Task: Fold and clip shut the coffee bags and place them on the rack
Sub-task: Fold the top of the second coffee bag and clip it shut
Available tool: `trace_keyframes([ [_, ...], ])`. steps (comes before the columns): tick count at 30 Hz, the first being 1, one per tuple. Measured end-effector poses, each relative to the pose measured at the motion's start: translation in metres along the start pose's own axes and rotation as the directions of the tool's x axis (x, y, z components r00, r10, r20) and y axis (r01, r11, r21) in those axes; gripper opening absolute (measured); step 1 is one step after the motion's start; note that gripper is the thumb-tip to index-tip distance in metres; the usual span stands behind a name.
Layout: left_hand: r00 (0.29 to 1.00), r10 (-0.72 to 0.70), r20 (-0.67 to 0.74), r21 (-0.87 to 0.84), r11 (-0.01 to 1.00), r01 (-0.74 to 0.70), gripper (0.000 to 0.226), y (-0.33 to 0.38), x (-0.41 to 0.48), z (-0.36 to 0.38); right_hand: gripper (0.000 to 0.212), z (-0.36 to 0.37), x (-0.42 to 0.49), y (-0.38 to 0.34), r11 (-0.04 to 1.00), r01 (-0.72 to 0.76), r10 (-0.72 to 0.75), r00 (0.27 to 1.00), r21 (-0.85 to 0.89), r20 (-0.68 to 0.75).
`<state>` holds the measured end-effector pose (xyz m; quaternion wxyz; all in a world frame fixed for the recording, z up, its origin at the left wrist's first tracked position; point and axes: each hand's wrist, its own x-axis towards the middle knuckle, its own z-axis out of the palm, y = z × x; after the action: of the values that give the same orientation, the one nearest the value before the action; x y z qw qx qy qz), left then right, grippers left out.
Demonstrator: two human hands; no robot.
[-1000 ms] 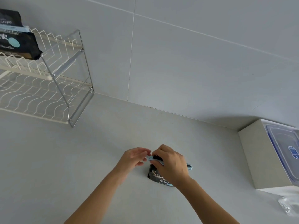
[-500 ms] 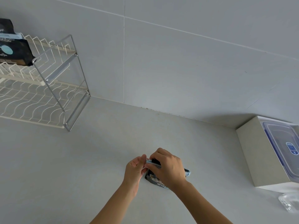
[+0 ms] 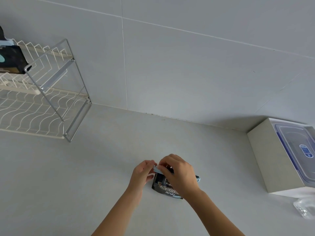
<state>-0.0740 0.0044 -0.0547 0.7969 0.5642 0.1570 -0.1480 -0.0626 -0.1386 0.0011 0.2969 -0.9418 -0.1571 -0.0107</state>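
Observation:
A small black coffee bag [image 3: 163,187] with white and blue print stands on the grey counter. A light blue clip [image 3: 157,169] runs across its folded top, its far end [image 3: 198,179] sticking out to the right. My right hand [image 3: 179,175] covers the top of the bag and grips the clip. My left hand [image 3: 142,173] pinches the clip's left end. At the far left a white wire rack [image 3: 51,92] with a metal frame holds another black coffee bag [image 3: 10,60], clipped, on its upper shelf.
A beige box [image 3: 262,159] with a clear lidded plastic container [image 3: 296,149] on it stands at the right against the tiled wall. A clear glass or plastic object [image 3: 304,209] lies by the right edge. Bare counter lies between the rack and my hands.
My left hand has closed in onto the clip's left end. The view has shifted, so the rack sits further left in the frame. The bag stays in place.

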Motion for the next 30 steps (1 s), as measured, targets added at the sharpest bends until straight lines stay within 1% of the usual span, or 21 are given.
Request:
trace_keyframes([
  [2,0.999,0.04,0.023,0.068,0.997,-0.042,0.02,0.003,-0.001,0.005,0.009,-0.004,-0.001,0.003,1.0,0.014,-0.014,1.0,0.002,-0.024],
  [5,0.994,0.082,0.066,0.145,0.985,-0.091,0.022,0.005,-0.003,0.014,0.012,-0.004,-0.003,0.003,0.997,0.058,-0.06,0.996,-0.041,-0.061],
  [9,0.992,0.093,0.085,0.192,0.975,-0.108,0.035,0.004,-0.006,0.019,0.014,0.002,-0.006,0.002,0.991,0.108,-0.115,0.989,-0.08,-0.089],
  [11,0.989,0.128,0.073,0.199,0.97,-0.14,0.036,0.0,-0.008,0.017,0.014,0.003,-0.01,0.001,0.991,0.126,-0.13,0.988,-0.053,-0.085],
  [13,0.988,0.153,0.034,0.222,0.962,-0.156,0.033,-0.006,-0.011,0.015,0.015,0.005,-0.016,0.0,0.987,0.154,-0.157,0.984,-0.044,-0.081],
  [14,0.988,0.151,0.017,0.223,0.963,-0.151,0.03,-0.011,-0.012,0.013,0.016,0.005,-0.019,-0.003,0.988,0.157,-0.157,0.983,-0.012,-0.095],
  [15,0.991,0.137,-0.008,0.219,0.967,-0.132,0.029,-0.017,-0.011,0.011,0.018,0.002,-0.02,-0.011,0.988,0.138,-0.128,0.984,0.072,-0.127],
  [16,0.992,0.116,-0.046,0.208,0.973,-0.104,0.027,-0.021,-0.009,0.008,0.019,-0.003,-0.017,-0.02,0.972,0.126,-0.091,0.98,0.198,-0.175],
  [17,0.991,0.097,-0.093,0.184,0.98,-0.079,0.027,-0.023,-0.008,0.005,0.018,-0.01,-0.01,-0.031,0.945,0.148,-0.079,0.968,0.292,-0.237],
  [18,0.988,0.089,-0.124,0.159,0.985,-0.069,0.027,-0.023,-0.007,0.003,0.015,-0.019,-0.001,-0.04,0.927,0.201,-0.104,0.948,0.315,-0.3],
  [19,0.988,0.094,-0.121,0.155,0.985,-0.075,0.026,-0.021,-0.006,0.002,0.014,-0.027,0.011,-0.048,0.934,0.241,-0.144,0.93,0.264,-0.338],
  [20,0.992,0.097,-0.083,0.174,0.981,-0.081,0.024,-0.018,-0.006,0.003,0.013,-0.035,0.022,-0.052,0.946,0.262,-0.19,0.925,0.189,-0.329],
  [21,0.996,0.089,-0.025,0.206,0.975,-0.082,0.022,-0.016,-0.006,0.006,0.014,-0.042,0.031,-0.053,0.963,0.252,-0.221,0.942,0.096,-0.252],
  [22,0.996,0.081,0.024,0.239,0.967,-0.084,0.022,-0.015,-0.007,0.009,0.017,-0.045,0.037,-0.049,0.975,0.222,-0.221,0.968,0.001,-0.118],
  [23,0.996,0.081,0.044,0.266,0.96,-0.089,0.021,-0.015,-0.008,0.011,0.022,-0.043,0.037,-0.041,0.978,0.187,-0.184,0.982,-0.092,0.041],
  [24,0.995,0.092,0.038,0.276,0.956,-0.099,0.021,-0.016,-0.007,0.012,0.027,-0.038,0.034,-0.032,0.973,0.155,-0.124,0.976,-0.168,0.18],
  [25,0.994,0.105,0.017,0.269,0.957,-0.106,0.022,-0.017,-0.007,0.011,0.03,-0.031,0.027,-0.022,0.967,0.126,-0.061,0.959,-0.223,0.276],
  [26,0.994,0.11,-0.002,0.247,0.963,-0.106,0.022,-0.018,-0.007,0.011,0.033,-0.023,0.02,-0.013,0.964,0.098,-0.013,0.946,-0.247,0.324],
  [28,0.996,0.091,-0.014,0.216,0.973,-0.086,0.024,-0.017,-0.006,0.01,0.039,-0.012,0.008,0.001,0.961,0.06,0.035,0.942,-0.269,0.333],
  [30,0.998,0.067,0.009,0.214,0.974,-0.067,0.027,-0.018,-0.006,0.012,0.038,-0.007,0.003,0.009,0.951,0.1,-0.003,0.95,-0.293,0.313],
])
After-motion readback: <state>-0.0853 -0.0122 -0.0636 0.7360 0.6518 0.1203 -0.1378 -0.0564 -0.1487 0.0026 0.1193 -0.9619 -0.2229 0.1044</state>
